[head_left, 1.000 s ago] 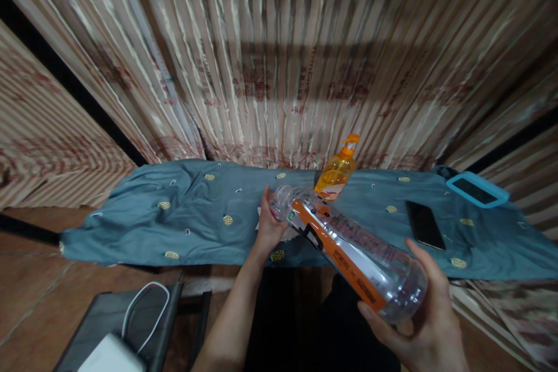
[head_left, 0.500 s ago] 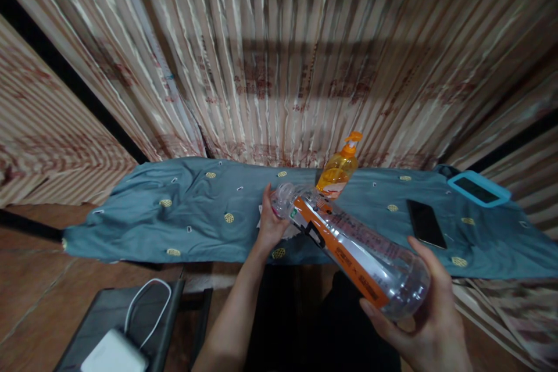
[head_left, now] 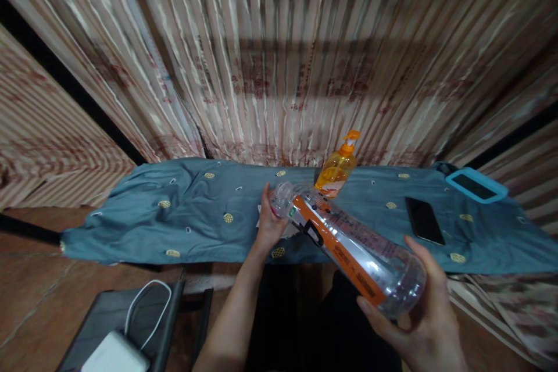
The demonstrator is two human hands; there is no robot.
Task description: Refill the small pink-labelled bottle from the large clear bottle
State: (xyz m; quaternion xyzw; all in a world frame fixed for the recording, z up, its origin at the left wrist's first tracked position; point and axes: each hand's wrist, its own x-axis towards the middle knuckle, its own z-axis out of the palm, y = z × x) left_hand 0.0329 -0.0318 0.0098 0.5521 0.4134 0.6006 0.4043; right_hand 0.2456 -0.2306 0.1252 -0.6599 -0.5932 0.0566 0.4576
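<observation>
Right behind the big clear bottle (head_left: pixel 349 244) stands an orange soap dispenser (head_left: pixel 337 168), close to its neck. A black phone (head_left: pixel 424 221) and a blue-framed tablet (head_left: pixel 475 184) lie off to your right on the teal cloth (head_left: pixel 174 215), whose left half has open room. Your right hand (head_left: pixel 425 325) cups the bottle's base, fingers wrapped round it, while your left hand (head_left: pixel 270 224) grips the neck end, with the bottle tilted over the table's near edge.

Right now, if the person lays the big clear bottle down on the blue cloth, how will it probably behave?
The clear bottle looks empty, so it is probably light for its size. Its round body would likely roll on the blue cloth. The thin plastic may dent where the right hand cups the base; the left hand steadies the neck.
</observation>
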